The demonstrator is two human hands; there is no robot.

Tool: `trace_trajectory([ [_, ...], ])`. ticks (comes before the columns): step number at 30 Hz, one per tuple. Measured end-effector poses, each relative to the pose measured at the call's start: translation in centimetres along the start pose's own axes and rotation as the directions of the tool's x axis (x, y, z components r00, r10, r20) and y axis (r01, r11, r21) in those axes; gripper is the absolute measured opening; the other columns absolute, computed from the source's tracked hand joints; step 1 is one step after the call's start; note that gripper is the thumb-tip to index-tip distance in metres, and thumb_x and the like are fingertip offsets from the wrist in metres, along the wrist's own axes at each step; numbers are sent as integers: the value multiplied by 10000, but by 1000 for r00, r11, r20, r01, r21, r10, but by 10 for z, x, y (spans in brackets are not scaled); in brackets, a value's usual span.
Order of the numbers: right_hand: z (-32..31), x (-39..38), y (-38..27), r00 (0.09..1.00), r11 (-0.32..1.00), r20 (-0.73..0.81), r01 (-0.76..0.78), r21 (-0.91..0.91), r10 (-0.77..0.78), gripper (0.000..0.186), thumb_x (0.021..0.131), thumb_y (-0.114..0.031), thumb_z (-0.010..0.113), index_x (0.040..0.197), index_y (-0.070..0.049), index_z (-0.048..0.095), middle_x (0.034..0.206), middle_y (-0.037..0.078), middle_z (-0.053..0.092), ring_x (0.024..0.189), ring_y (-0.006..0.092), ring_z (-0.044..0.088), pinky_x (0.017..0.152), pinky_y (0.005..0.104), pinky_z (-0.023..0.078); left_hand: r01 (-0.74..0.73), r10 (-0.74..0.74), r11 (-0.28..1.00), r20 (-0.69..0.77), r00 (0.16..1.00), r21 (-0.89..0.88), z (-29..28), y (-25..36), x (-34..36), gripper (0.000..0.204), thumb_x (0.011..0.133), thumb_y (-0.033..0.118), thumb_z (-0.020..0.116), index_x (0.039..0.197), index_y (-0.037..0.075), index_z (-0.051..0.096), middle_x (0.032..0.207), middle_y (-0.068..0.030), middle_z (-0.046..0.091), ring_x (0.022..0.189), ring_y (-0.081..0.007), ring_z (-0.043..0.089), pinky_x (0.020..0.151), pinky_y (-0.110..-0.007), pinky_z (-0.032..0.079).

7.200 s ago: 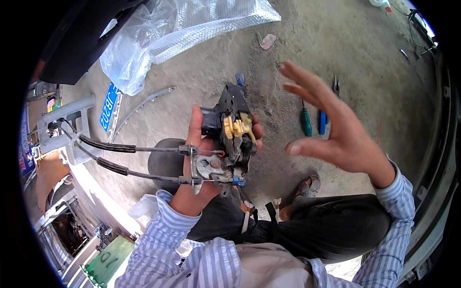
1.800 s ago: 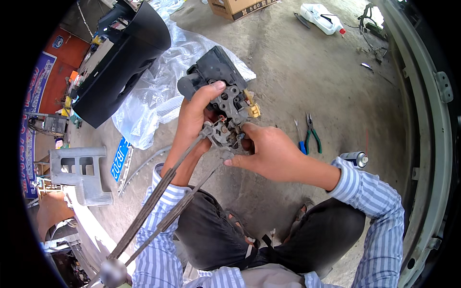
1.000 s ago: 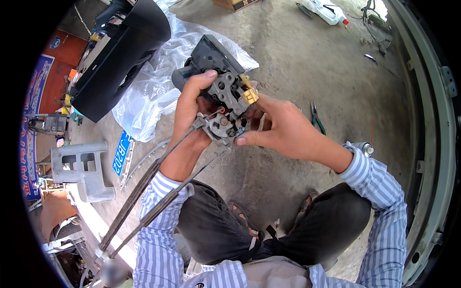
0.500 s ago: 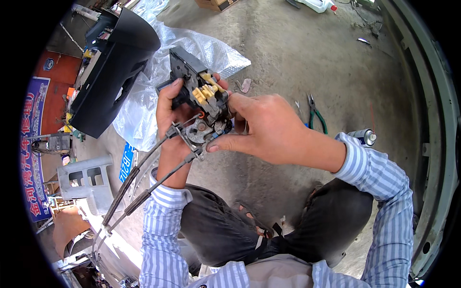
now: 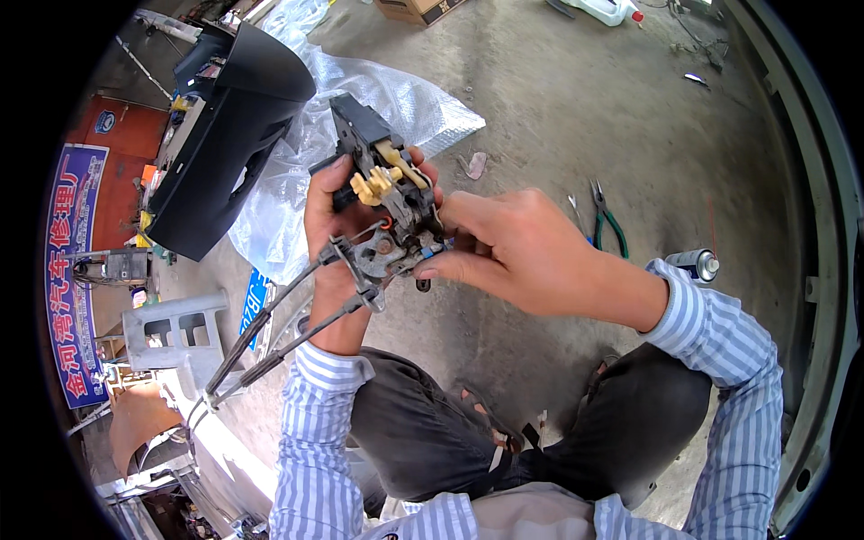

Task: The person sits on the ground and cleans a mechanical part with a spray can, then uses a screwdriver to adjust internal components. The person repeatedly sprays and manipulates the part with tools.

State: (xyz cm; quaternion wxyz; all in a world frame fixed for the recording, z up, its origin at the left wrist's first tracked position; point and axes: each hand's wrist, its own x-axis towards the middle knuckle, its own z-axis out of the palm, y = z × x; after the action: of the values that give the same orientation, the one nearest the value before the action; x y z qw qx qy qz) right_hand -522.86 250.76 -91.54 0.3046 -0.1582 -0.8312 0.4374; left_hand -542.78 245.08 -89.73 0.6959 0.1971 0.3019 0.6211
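My left hand (image 5: 331, 216) grips a black car door latch assembly (image 5: 382, 202) with yellow plastic levers and a grey metal plate, held up over my knees. Two black cables (image 5: 270, 337) run from its lower end down to the left. My right hand (image 5: 504, 247) comes in from the right, and its thumb and fingers pinch the latch's lower right edge by the metal plate.
A large black plastic panel (image 5: 225, 135) lies on clear plastic sheeting (image 5: 396, 99) at the upper left. Green-handled pliers (image 5: 607, 220) and a spray can (image 5: 697, 264) lie on the concrete floor to the right. A grey bracket (image 5: 175, 333) sits at the left.
My left hand has turned the latch and kept hold of it. My right hand, spread open in the air at first, has closed its fingers on the latch's lower edge.
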Motion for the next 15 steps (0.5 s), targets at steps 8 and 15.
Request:
trace_trajectory([
  [8,-10,3,2,984,954,116,-158,254,132,395,807,-338,814,837,-3,608,638,123,624,530,231,594,509,350,439,22,-22,1000,-30,999,5,7,-2,-2,615,960,474,430,1211,-66,586,1118,-209,659,1014,-288,671,951,-396,532],
  [15,0,1,1,978,962,10,-206,177,207,541,698,-465,867,737,5,602,556,102,577,468,226,572,464,351,423,12,-5,999,-142,990,51,17,-10,-1,568,974,437,441,1206,-60,588,1084,-190,671,945,-260,690,872,-368,588],
])
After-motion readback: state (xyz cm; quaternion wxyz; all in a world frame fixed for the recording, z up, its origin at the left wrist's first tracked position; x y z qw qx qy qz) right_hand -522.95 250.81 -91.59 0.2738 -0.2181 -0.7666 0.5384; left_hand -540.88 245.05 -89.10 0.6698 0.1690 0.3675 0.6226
